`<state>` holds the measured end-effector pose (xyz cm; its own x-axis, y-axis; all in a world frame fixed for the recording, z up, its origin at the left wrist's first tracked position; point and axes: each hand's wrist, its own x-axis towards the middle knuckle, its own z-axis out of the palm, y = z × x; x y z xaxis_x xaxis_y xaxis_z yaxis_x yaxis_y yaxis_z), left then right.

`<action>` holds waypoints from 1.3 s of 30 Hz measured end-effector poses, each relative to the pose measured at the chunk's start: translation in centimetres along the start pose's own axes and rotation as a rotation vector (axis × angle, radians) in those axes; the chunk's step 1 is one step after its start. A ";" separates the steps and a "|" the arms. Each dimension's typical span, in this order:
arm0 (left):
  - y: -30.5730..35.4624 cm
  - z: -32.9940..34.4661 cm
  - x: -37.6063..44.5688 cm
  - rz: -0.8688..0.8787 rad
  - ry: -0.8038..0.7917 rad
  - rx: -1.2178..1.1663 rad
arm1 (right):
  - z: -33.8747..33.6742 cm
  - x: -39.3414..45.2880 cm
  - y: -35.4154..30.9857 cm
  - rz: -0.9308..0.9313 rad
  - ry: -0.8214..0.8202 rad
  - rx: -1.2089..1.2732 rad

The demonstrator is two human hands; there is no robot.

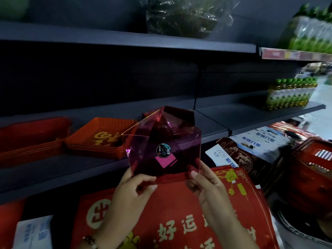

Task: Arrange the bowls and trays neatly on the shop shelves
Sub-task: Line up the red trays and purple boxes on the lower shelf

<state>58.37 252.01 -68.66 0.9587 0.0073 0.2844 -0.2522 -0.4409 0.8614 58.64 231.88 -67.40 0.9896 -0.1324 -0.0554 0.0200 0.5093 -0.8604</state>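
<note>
While both hands pinch the translucent pink bowl [162,148] at its near rim, left hand [133,187] at 7 o'clock, right hand [206,182] at 5, it hangs above the shelf [224,112] edge. Lower level, beside the red tray stack [100,135] at 9 o'clock.

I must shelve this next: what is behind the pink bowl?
Through the pink bowl, a dark red tray on the shelf shows. How far the tray runs is hidden by the bowl.
</note>
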 end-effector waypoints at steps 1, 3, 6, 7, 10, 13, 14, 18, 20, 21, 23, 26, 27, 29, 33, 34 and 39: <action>-0.2 0.0 0.2 0.005 0.025 0.013 | -0.1 -0.1 0.2 -0.028 0.020 -0.101; -0.4 0.1 0.4 -0.001 0.054 0.003 | -0.2 -0.6 0.7 -0.125 0.058 -0.419; -0.4 0.7 0.6 0.026 0.091 0.030 | -0.3 -1.4 1.6 -0.350 0.065 -0.795; -0.3 1.0 0.7 0.037 0.096 0.052 | -0.3 -1.6 1.9 -0.426 0.046 -0.948; -0.2 1.8 0.8 0.092 0.096 0.085 | -1.4 -0.7 3.3 -0.764 -0.028 -1.439; -0.3 2.7 1.0 0.176 0.093 0.110 | -1.5 0.1 3.4 -0.905 -0.014 -1.465; -0.1 2.9 1.1 0.191 0.096 0.114 | -1.6 0.4 3.1 -0.921 -0.004 -1.442; 1.6 2.9 2.8 0.270 0.127 0.182 | -0.8 2.1 0.1 -1.007 0.008 -1.462; 2.6 2.4 4.9 0.338 0.148 0.237 | 0.6 4.0 -1.9 -1.033 0.021 -1.511; 3.0 2.1 6.4 0.343 0.137 0.274 | 1.4 5.3 -2.9 -1.042 0.020 -1.531; 3.5 1.6 9.6 0.316 0.088 0.328 | 2.8 8.2 -4.4 -1.054 -0.006 -1.570; 3.3 1.3 14.4 0.315 0.113 0.415 | 4.4 12.9 -5.3 -1.017 -0.055 -1.637; 3.1 1.2 15.7 0.296 0.112 0.467 | 4.7 14.2 -5.4 -0.991 -0.089 -1.651; 2.7 1.1 17.6 0.226 0.060 0.546 | 4.9 15.9 -5.3 -0.954 -0.160 -1.661; 0.9 1.5 19.3 0.151 -0.088 0.756 | 4.3 18.1 -4.4 -0.867 -0.208 -1.778; 0.5 1.6 19.4 0.134 -0.126 0.793 | 4.3 18.4 -4.2 -0.796 -0.240 -1.837; -0.3 1.6 18.1 0.150 -0.186 0.915 | 5.3 18.2 -4.1 -0.463 -0.268 -2.078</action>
<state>76.04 250.83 -64.49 0.9501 -0.2154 0.2254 -0.2493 -0.9591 0.1343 77.34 231.90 -62.23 0.9556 0.2465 0.1616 0.2440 -0.9691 0.0356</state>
